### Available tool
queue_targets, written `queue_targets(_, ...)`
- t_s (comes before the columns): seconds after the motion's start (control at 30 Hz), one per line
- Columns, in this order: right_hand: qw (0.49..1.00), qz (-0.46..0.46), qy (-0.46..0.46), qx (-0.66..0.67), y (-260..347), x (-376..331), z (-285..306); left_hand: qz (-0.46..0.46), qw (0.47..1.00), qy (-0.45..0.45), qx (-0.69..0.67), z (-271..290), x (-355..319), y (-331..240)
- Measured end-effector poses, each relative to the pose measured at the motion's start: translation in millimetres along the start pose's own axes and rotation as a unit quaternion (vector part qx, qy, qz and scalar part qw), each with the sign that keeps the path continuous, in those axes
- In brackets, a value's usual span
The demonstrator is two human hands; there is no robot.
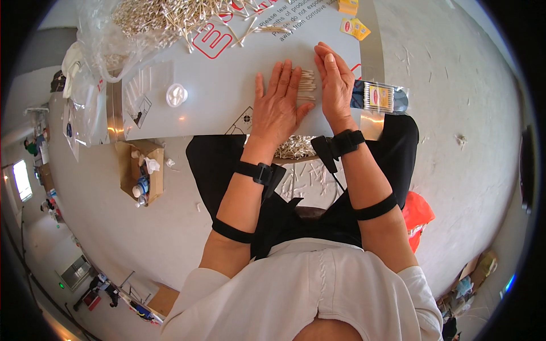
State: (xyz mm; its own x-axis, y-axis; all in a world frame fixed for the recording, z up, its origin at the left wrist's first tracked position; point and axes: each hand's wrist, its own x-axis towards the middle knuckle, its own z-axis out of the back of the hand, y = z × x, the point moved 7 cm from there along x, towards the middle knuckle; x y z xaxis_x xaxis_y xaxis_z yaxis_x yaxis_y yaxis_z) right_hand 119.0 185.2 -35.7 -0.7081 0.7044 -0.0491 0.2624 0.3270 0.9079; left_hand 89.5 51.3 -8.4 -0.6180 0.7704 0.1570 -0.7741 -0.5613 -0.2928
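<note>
My left hand lies flat, palm down, on the grey printed sheet that covers the table. Its fingers are stretched out, and the index finger and thumb border a small row of cotton swabs. On the other side of that row my right hand stands on its edge with straight fingers, slightly apart from the swabs. Part of the row is hidden by the left hand. Just right of my right wrist, a clear pack of cotton swabs with a yellow label sits at the table's edge.
A large heap of loose swabs fills the far left, beside clear plastic bags. Yellow cards lie far right. A small round tub stands left. Below the table are a box of swabs and a cardboard box with bottles.
</note>
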Motion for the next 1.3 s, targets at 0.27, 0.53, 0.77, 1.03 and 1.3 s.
queue_targets(0.27, 1.0, -0.017, 0.012, 0.002, -2, -1, -2, -0.051, 0.998, 0.019, 0.039, -2, 12, 3)
queue_targets(0.53, 0.999, -0.029, 0.031, -0.012, -1, 3, -5, -0.057, 0.996, 0.052, 0.034, -5, 12, 1)
queue_targets(0.77, 0.999, 0.033, -0.005, -0.023, -2, -5, 0, 0.039, 0.944, -0.135, -0.297, 3, 16, 34)
queue_targets(1.03, 0.999, -0.014, 0.016, 0.027, -8, -2, -15, 0.13, 0.798, -0.186, -0.558, -5, 23, 59)
queue_targets(1.3, 1.0, 0.009, 0.011, -0.023, -4, -2, 0, 0.061, 0.96, -0.16, -0.222, 25, 32, 52)
